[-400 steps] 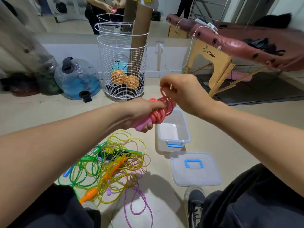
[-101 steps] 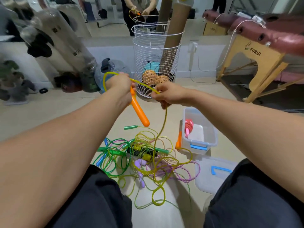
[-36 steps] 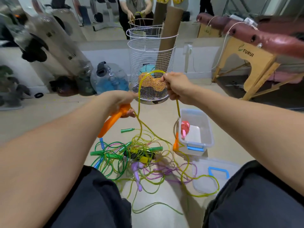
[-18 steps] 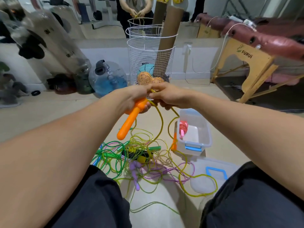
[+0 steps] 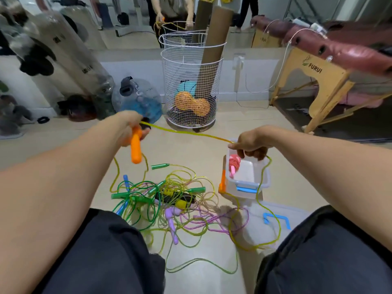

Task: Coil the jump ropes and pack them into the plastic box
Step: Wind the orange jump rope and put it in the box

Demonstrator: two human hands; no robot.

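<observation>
My left hand [image 5: 129,127] grips the orange handle [image 5: 136,148] of a yellow jump rope [image 5: 186,132], with a loop of the cord hanging below it. My right hand [image 5: 249,143] pinches the same cord, which is stretched taut between both hands. The cord falls past the clear plastic box [image 5: 249,186] to the floor. The rope's second orange handle [image 5: 222,181] leans against the box's left side. A coiled pink rope [image 5: 234,162] lies inside the box. A tangle of green, yellow and purple ropes [image 5: 167,197] covers the floor between my knees.
The box's clear lid with a blue handle [image 5: 275,219] lies on the floor by my right knee. A white wire basket [image 5: 191,90] with cardboard tubes stands ahead, a water jug [image 5: 137,98] to its left. A wooden-legged massage table [image 5: 331,66] is at the right.
Half a second ago my hands were together at the orange handle. My right hand has slid out to the right along the yellow cord, pulling it straight above the box.
</observation>
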